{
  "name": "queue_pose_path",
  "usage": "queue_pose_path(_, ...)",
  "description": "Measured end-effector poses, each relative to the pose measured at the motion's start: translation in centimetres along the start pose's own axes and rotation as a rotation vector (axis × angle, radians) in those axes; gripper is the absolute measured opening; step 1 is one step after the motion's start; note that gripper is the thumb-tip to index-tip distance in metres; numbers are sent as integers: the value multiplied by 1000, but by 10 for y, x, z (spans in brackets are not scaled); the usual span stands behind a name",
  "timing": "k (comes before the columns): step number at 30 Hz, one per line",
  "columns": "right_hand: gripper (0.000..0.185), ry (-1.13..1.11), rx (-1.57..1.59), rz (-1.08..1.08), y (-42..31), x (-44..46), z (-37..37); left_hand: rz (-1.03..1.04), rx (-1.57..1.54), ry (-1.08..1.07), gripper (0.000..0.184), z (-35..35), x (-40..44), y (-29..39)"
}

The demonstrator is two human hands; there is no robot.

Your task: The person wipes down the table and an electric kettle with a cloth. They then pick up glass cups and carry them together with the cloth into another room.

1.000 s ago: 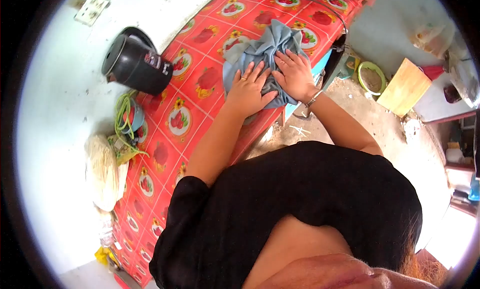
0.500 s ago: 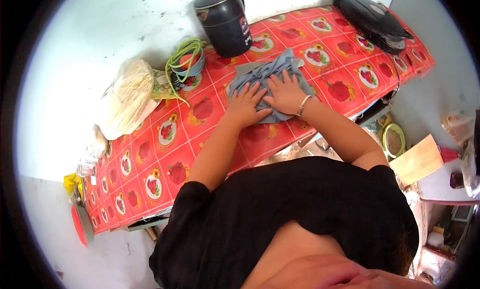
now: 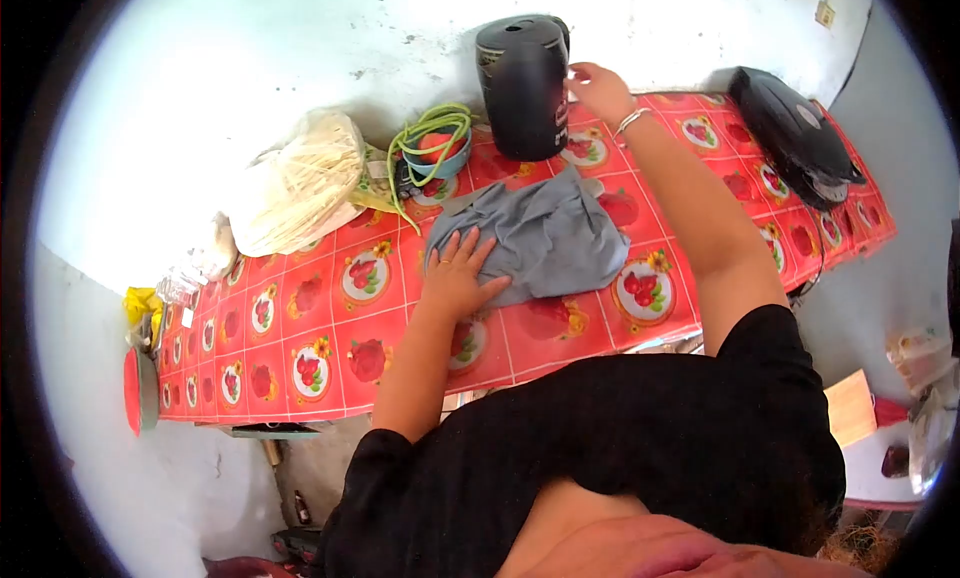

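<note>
A crumpled grey cloth point(image 3: 540, 233) lies on the red patterned tablecloth point(image 3: 400, 313). My left hand point(image 3: 462, 276) rests flat on the cloth's left edge, fingers spread. Behind the cloth, near the wall, stands a black electric kettle point(image 3: 522, 98), upright with its lid closed. My right hand point(image 3: 603, 93), a bracelet at its wrist, is at the kettle's right side. Its fingers are curled in at the handle, though the fingertips are small and partly hidden.
Left of the kettle, a blue bowl point(image 3: 455, 163) holds something red, with a green cord point(image 3: 410, 143) over it. Farther left is a plastic bag of pale sticks point(image 3: 305, 193). A black appliance point(image 3: 795, 133) with a cable sits at the right end. The wall point(image 3: 400, 38) rises behind.
My right hand has left the cloth and moved up to the kettle. The cloth lies more spread out, my left hand now at its left edge. The camera view has shifted.
</note>
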State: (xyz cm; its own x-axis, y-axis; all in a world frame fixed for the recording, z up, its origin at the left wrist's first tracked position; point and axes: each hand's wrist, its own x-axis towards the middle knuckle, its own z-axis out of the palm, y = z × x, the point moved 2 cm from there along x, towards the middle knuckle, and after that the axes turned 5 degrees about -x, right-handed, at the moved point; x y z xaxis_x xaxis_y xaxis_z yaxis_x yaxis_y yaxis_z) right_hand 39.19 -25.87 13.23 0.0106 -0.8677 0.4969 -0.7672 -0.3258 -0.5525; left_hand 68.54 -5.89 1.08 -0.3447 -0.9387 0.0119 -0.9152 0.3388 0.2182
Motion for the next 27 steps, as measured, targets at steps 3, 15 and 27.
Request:
queue_pose_path(3, 53, 95, -51, 136, 32, 47, 10, -17, 24, -8, 75, -4, -1, 4)
queue_pose_path(15, 47, -22, 282, 349, 88, 140, 72, -52, -7, 5, 75, -1, 1, 4)
queue_pose_path(27, 62, -23, 241, 270, 99, 126, 59, -66, 64, 6, 75, -6, 3, 9)
